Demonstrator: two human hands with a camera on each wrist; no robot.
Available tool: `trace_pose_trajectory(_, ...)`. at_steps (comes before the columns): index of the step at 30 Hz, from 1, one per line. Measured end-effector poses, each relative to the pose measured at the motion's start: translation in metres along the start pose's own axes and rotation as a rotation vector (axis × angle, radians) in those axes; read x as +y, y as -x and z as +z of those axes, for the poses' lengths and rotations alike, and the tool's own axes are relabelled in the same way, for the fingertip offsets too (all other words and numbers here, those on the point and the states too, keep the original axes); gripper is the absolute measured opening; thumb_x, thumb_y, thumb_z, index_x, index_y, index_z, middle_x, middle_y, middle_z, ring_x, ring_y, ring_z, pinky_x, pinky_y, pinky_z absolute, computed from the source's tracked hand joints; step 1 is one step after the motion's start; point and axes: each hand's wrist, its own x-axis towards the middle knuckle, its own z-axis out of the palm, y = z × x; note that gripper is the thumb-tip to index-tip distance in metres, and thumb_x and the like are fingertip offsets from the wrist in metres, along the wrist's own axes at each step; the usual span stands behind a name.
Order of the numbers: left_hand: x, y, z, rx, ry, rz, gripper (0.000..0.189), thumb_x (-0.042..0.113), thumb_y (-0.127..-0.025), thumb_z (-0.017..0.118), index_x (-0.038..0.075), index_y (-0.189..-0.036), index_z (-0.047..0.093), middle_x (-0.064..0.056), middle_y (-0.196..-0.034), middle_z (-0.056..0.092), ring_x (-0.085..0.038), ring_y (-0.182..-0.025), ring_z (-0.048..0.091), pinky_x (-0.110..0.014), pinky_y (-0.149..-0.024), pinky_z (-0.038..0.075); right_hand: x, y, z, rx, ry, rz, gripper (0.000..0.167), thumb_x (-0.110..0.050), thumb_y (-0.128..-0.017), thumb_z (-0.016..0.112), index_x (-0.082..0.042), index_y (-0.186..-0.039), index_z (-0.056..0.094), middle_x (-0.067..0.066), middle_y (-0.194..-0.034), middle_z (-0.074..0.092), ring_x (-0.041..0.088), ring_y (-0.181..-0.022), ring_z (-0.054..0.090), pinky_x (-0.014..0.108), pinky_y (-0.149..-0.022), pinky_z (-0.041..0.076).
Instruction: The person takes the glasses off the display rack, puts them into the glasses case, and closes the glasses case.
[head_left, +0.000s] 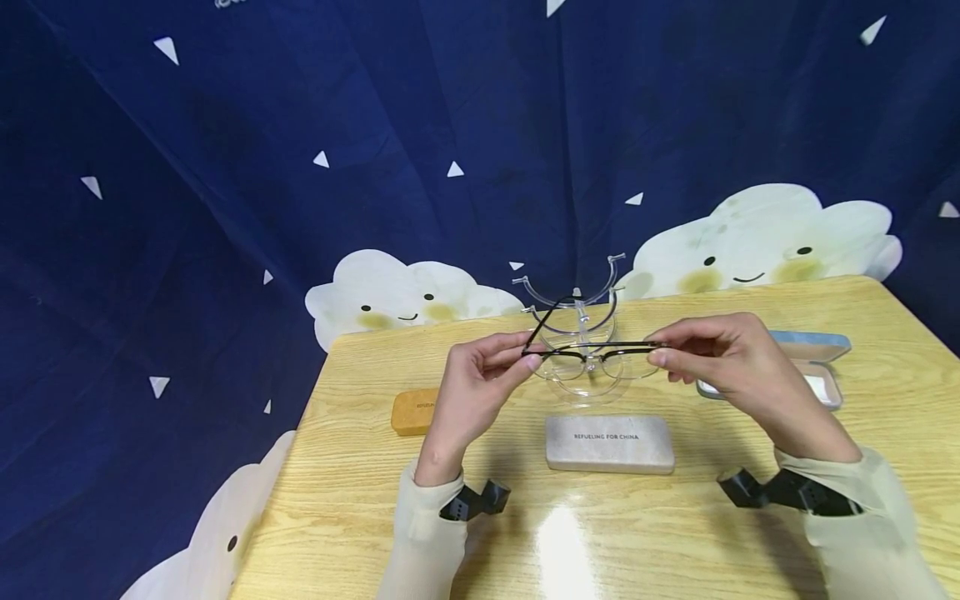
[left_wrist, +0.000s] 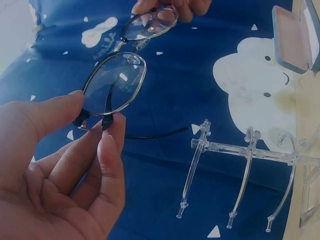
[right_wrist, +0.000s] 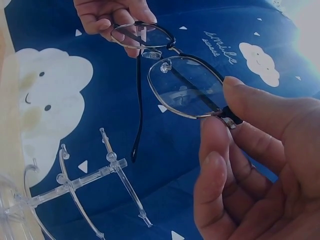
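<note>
A pair of half-rim eyeglasses (head_left: 628, 351) with black upper rims is held up between both hands, in front of a clear acrylic glasses stand (head_left: 582, 315). My left hand (head_left: 474, 387) pinches the left end of the frame near the hinge with thumb and fingers. At the opposite end, my right hand (head_left: 723, 362) pinches the right hinge corner. One temple arm (right_wrist: 140, 100) stretches away from the left end. The other lies folded behind the lenses, its black tip (left_wrist: 107, 121) close to the left fingers in the left wrist view.
On the wooden table (head_left: 360, 517), a grey glasses case (head_left: 609, 460) lies closed in front of the stand. An orange case (head_left: 408, 415) sits left, partly behind the left hand. Right, a blue case (head_left: 813, 343) stands open, partly covered by the right hand. A dark blue curtain hangs behind.
</note>
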Motion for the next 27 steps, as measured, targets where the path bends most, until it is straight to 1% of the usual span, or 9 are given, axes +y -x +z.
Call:
trace_pose_trajectory(3,0.0003,-0.0002,0.0004,-0.006,0.002,0.007,0.033,0.008,-0.097,0.074,-0.001,-0.128,0.071,-0.020,-0.118,0.078,-0.039,-0.106,0.077,-0.025,-0.088,0.063,0.0001,-0.0001,-0.0005,0.002,0.003,-0.010,0.014,-0.005,-0.094,0.077,-0.006,-0.108,0.079,-0.009,-0.083,0.078,0.010,-0.064,0.066,0.024,-0.057,0.055)
trace_pose_trajectory(9,0.0018,0.0003,0.0007,-0.013,-0.006,0.011,0.032,0.007,-0.096,0.074,-0.001,-0.127,0.072,-0.021,-0.118,0.077,-0.032,-0.104,0.078,-0.027,-0.089,0.064,0.0002,0.0000,-0.0006,0.007,0.008,-0.011,0.015,-0.005,-0.093,0.077,-0.007,-0.107,0.079,-0.009,-0.083,0.077,0.010,-0.063,0.064,0.024,-0.056,0.054)
trace_pose_trajectory(14,0.0005,-0.0001,0.0006,-0.012,-0.017,0.009,0.030,0.007,-0.096,0.074,0.000,-0.125,0.073,-0.020,-0.115,0.078,-0.032,-0.102,0.079,-0.029,-0.088,0.064,0.0003,-0.0005,-0.0006,0.016,0.012,-0.026,0.015,-0.004,-0.093,0.078,-0.007,-0.107,0.079,-0.010,-0.082,0.076,0.011,-0.063,0.064,0.025,-0.054,0.053)
trace_pose_trajectory(19,-0.0006,-0.0002,0.0003,-0.011,-0.033,-0.002,0.029,0.008,-0.096,0.075,0.000,-0.124,0.074,-0.021,-0.113,0.079,-0.032,-0.101,0.079,-0.029,-0.088,0.064,0.0001,-0.0006,-0.0006,0.017,0.002,-0.041,0.015,-0.003,-0.092,0.078,-0.008,-0.106,0.079,-0.008,-0.079,0.075,0.011,-0.061,0.062,0.026,-0.052,0.050)
trace_pose_trajectory(22,-0.0002,-0.0004,0.0004,-0.008,-0.041,-0.010,0.028,0.010,-0.096,0.075,0.000,-0.122,0.074,-0.021,-0.111,0.079,-0.033,-0.100,0.079,-0.029,-0.087,0.065,0.0000,-0.0005,-0.0008,0.015,-0.011,-0.052,0.015,-0.002,-0.092,0.078,-0.007,-0.105,0.079,-0.008,-0.078,0.074,0.010,-0.060,0.062,0.026,-0.051,0.049)
trace_pose_trajectory(27,-0.0002,-0.0006,0.0010,-0.004,-0.046,-0.011,0.029,0.010,-0.096,0.076,-0.003,-0.122,0.074,-0.022,-0.109,0.079,-0.039,-0.100,0.078,-0.027,-0.085,0.064,0.0001,-0.0005,-0.0005,0.016,-0.008,-0.040,0.014,-0.003,-0.092,0.078,-0.007,-0.105,0.079,-0.009,-0.077,0.074,0.010,-0.060,0.061,0.027,-0.051,0.049)
